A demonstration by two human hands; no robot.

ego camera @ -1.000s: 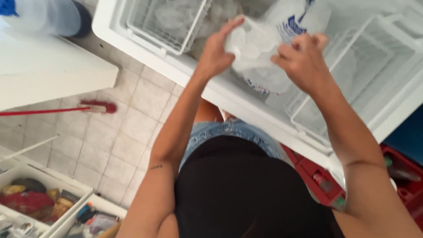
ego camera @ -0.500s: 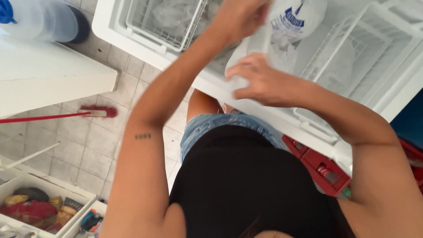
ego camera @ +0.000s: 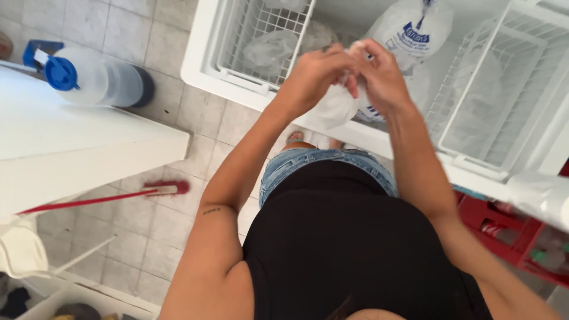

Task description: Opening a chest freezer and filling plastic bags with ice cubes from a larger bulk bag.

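Left hand: I see my left hand (ego camera: 314, 74) raised over the front edge of the open chest freezer (ego camera: 204, 65), forearm running up from the lower left, fingers curled onto the top of a small clear plastic bag (ego camera: 335, 106).
Right hand: my right hand (ego camera: 379, 74) comes in from the lower right and meets the left one, fingertips pinching the same bag's top; the two hands touch each other.
Grip: both are grasping the small clear plastic bag, holding it between them.
Bag position: it hangs just below my hands, above the freezer's near rim, in front of my body.
Bag axis: its long axis runs roughly up and down the view, gathered neck at my fingers, rounded bottom pointing back toward my waist; what is inside I cannot tell.
Freezer: white, lid open, with white wire baskets (ego camera: 261, 35) left and right and a large bag with a blue print (ego camera: 412, 29) between them.
Floor: pale tiles, a red-handled broom (ego camera: 101, 200) lying across them, a clear bottle with a blue cap (ego camera: 95, 80) standing by the freezer.
Surroundings: a white tabletop (ego camera: 71, 148) at left, a red crate (ego camera: 504, 228) at lower right.
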